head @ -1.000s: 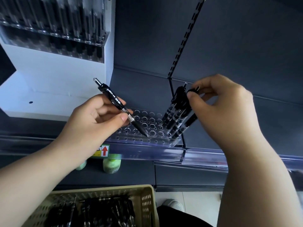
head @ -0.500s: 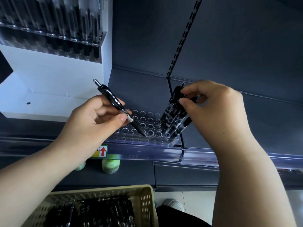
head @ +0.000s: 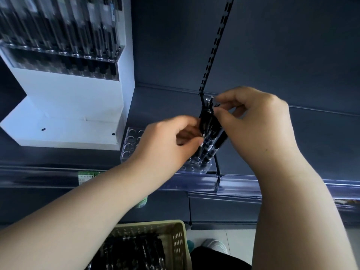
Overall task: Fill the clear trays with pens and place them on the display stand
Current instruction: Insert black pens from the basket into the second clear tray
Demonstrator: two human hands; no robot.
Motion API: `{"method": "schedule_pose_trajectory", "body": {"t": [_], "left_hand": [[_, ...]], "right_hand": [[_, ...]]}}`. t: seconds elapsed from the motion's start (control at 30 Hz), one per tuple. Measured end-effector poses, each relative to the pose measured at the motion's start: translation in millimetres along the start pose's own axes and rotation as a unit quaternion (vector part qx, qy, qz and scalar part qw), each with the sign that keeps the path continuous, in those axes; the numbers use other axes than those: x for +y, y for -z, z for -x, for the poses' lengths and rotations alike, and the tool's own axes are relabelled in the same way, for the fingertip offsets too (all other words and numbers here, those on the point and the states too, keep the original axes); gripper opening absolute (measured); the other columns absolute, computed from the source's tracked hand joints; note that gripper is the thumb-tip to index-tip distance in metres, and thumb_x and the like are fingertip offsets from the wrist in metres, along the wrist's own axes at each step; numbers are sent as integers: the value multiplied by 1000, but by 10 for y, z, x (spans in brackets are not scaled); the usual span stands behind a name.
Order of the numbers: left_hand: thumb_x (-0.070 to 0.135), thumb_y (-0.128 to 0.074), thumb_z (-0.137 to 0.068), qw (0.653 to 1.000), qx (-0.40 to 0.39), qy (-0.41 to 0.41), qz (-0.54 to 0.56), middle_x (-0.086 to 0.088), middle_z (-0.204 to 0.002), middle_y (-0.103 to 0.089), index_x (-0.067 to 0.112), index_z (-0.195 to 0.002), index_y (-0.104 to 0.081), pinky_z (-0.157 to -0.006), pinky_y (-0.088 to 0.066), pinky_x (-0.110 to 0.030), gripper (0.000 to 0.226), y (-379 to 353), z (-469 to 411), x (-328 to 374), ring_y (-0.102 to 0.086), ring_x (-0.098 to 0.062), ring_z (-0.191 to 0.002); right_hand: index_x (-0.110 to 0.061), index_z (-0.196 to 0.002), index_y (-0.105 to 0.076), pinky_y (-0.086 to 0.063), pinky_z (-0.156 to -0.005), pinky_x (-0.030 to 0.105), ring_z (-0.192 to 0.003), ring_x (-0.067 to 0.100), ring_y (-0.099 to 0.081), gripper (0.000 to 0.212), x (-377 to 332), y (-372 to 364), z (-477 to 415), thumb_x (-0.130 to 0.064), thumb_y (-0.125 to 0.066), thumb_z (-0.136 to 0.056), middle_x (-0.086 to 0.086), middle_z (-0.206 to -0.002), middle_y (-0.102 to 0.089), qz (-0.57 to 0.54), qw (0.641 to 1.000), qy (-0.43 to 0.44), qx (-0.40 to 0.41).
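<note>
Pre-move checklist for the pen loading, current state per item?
1. Right hand pinching pens at the top: ok.
2. Left hand gripping pens lower down: ok.
3. Tips seated in tray holes: cannot tell, left hand covers them.
4. Empty holes in tray: ok.
5. Basket stocked: ok.
6. Tray on stand: not ok, sits beside it.

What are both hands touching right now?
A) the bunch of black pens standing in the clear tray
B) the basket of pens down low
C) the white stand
A: the left hand and the right hand both grip the black pens standing in the clear tray.
</note>
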State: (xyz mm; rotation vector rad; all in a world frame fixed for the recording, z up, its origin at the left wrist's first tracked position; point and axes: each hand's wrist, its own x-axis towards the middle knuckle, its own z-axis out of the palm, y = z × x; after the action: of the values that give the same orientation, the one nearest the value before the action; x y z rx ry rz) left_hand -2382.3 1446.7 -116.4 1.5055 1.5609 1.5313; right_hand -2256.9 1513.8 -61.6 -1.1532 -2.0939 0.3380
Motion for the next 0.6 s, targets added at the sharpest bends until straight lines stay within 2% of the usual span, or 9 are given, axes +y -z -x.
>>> {"method": "schedule_pose_trajectory", "body": {"t": [0.07, 0.17, 0.23, 0.33, 0.4, 0.43, 0.5, 0.6], "left_hand": [[2, -74, -75, 999, -4, -2, -48, 21, -69, -63, 35, -79, -61, -65, -43, -1, 36, -35, -23, -22, -61, 10, -66], [13, -75, -76, 986, -34, 8, -160, 25, -61, -57, 22, -83, -70, -64, -40, 2, 12, -90, -60, -87, -57, 13, -63], [20, -72, -78, 976, -60, 18, -209, 25, -59, -54, 22, -84, -70, -63, -37, 3, 6, -126, -55, -130, -54, 15, -62], [23, -70, -80, 973, -58, 27, -224, 20, -60, -56, 21, -84, -70, -64, -36, 0, 5, -171, -40, -160, -55, 7, -71], [24, -71, -80, 971, -53, 33, -229, 20, -61, -55, 21, -85, -69, -64, -36, 1, 5, -179, -32, -162, -56, 2, -62], [24, -71, -80, 971, -51, 38, -230, 21, -62, -56, 22, -86, -68, -63, -36, 2, 6, -175, -30, -164, -55, 4, -58], [24, -71, -81, 969, -57, 46, -237, 17, -75, -64, 22, -94, -68, -65, -37, 1, 13, -155, -11, -170, -56, 5, -67], [29, -67, -84, 955, -58, 36, -289, 9, -112, -64, 24, -116, -62, -76, -29, -3, 32, -78, 67, -185, -58, -6, -99]], "right_hand": [[-30, -91, -69, -38, -62, 1, -67, -5, -55, 15, 10, 4, -4, -20, -67, -80, -23, -74, -60, -5, 1000, -2, -1], [-30, -91, -69, -38, -60, -1, -66, -6, -54, 14, 17, 10, -12, -21, -67, -81, -23, -72, -58, -12, 1000, -4, 2], [-29, -92, -69, -37, -59, -1, -65, -11, -52, 14, 23, 4, -10, -21, -67, -81, -23, -71, -58, -20, 1000, -6, 0], [-27, -94, -69, -36, -58, -2, -62, -13, -50, 15, 20, -4, 0, -17, -66, -82, -23, -70, -57, -21, 1000, -1, -5], [-27, -93, -69, -36, -59, -3, -62, -11, -51, 16, 11, 0, 6, -16, -65, -82, -23, -70, -57, -18, 1000, 1, -6], [-27, -93, -69, -37, -59, -3, -63, -10, -52, 16, 5, 7, 5, -16, -65, -82, -23, -70, -57, -19, 1000, 0, -5], [-27, -93, -70, -38, -63, 0, -66, -7, -54, 16, -13, 29, 10, -17, -65, -82, -22, -71, -57, -21, 1000, 1, -3], [-25, -94, -70, -37, -65, 0, -67, -2, -54, 14, -66, 69, 31, -18, -64, -83, -20, -73, -58, -20, 1000, 15, 5]]}}
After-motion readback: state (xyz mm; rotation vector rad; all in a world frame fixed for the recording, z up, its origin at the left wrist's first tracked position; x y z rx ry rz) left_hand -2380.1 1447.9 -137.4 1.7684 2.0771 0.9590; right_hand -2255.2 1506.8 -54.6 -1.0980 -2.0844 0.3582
